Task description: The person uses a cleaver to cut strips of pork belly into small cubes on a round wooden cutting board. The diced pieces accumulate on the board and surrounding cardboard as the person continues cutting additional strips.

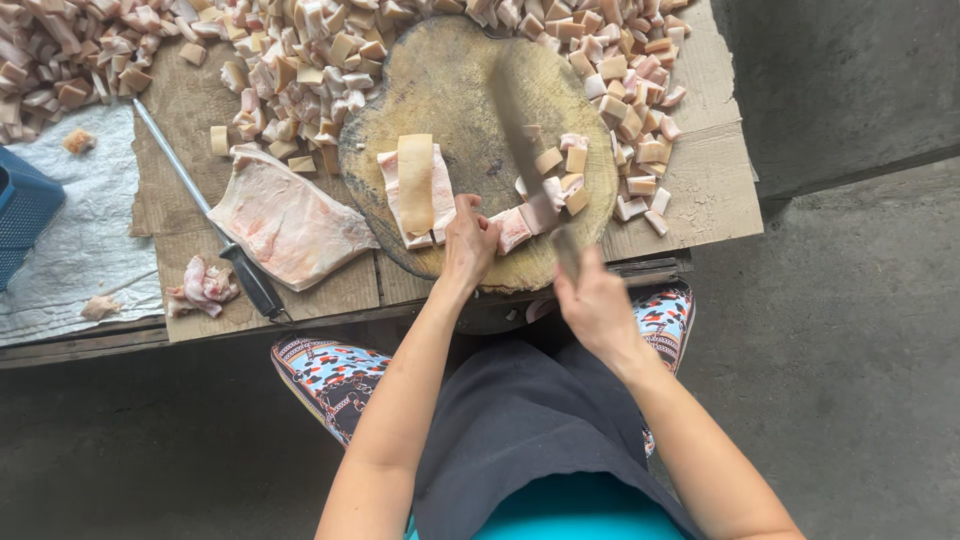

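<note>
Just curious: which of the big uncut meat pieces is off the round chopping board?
The wide flat slab on the cardboard, left of the board, beside the sharpening steel.

The meat strip (512, 228), pale pink with a whitish fat edge, lies flat near the front rim of the round wooden board (450, 90). The left hand's fingertips touch its left end. The knife (530, 160), a long broad blade blurred in the frame, slants across the board's right half, its lower part over the strip's right end, its handle past the board's front rim.
</note>
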